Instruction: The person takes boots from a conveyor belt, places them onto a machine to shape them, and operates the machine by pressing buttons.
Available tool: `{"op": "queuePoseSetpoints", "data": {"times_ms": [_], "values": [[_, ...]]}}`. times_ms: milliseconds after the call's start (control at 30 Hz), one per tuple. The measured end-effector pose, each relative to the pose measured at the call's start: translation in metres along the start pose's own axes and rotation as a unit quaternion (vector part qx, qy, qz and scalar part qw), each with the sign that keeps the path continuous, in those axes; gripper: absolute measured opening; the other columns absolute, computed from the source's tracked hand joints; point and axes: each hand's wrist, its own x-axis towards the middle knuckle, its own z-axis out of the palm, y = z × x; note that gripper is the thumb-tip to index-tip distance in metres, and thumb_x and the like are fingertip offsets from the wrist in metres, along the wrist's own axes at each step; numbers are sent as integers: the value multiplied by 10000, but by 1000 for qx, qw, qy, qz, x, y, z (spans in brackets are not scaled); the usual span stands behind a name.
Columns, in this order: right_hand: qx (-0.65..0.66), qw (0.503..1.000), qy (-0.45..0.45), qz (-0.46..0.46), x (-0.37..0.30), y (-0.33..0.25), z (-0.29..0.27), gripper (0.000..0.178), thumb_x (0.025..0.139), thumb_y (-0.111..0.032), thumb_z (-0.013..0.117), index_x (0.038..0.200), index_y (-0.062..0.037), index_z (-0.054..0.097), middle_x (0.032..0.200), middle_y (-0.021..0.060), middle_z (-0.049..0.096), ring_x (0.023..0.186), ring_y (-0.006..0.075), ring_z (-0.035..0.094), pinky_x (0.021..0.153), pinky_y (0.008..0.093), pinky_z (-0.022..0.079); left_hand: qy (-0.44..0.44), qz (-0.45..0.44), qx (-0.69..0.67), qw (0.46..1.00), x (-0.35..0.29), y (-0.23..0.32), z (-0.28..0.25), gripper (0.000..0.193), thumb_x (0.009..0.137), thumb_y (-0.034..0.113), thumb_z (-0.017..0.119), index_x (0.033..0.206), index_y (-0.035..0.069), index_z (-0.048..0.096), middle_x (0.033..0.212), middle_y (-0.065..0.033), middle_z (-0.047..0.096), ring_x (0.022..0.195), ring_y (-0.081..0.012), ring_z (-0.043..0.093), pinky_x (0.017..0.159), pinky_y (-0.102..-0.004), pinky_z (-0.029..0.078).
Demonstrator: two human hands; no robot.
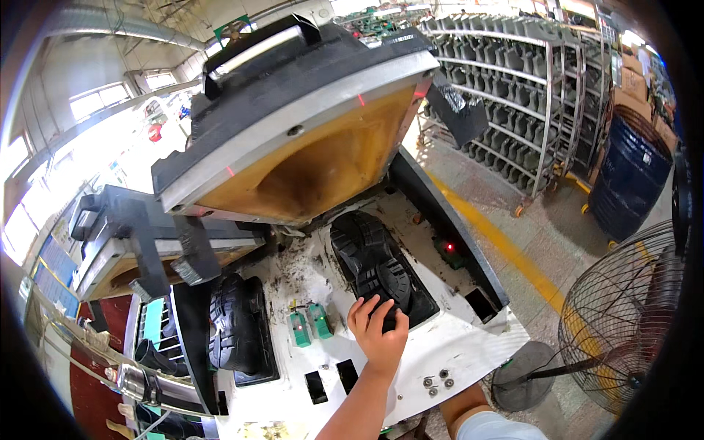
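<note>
My left hand (379, 334) reaches in from the lower edge. Its fingers are apart and slightly bent, and their tips touch the heel end of a black shoe sole (369, 253). That sole lies tread up on a dark pad (424, 304) on a white machine bed (308, 275). Another black sole (233, 323) rests tread up on a second pad at the left. Above the nearer station stands a raised press lid (323, 139) with a hollowed yellow-brown inner face. My right hand cannot be seen. Bare skin and pale cloth (495, 427) show at the lower edge.
Two green button boxes (309, 325) sit between the soles. A dark side wall (455, 227) bounds the bed's right, with a red-lit box (449, 251) inside it. A caged fan (623, 323), a blue drum (631, 176) and racks of boot-shaped pieces (506, 88) stand to the right.
</note>
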Motion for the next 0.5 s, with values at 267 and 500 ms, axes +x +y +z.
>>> {"op": "queuePoseSetpoints", "data": {"times_ms": [267, 500], "values": [[-7, 999, 14, 36, 6, 17, 16, 236, 895, -180, 579, 1062, -18, 614, 917, 94, 612, 790, 196, 591, 711, 377, 479, -10, -14, 16, 1000, -3, -3, 4, 275, 602, 13, 718, 860, 92, 664, 1091, -59, 555, 1107, -321, 474, 923, -428, 413], [-10, 999, 16, 50, 7, 20, 20, 240, 891, -177, 581, 1063, -13, 620, 938, 106, 622, 799, 205, 603, 724, 392, 487, -7, -15, 3, 1000, -4, -5, 4, 272, 614, 8, 714, 869, 88, 667, 1112, -57, 556, 1115, -320, 476, 928, -423, 413]]}}
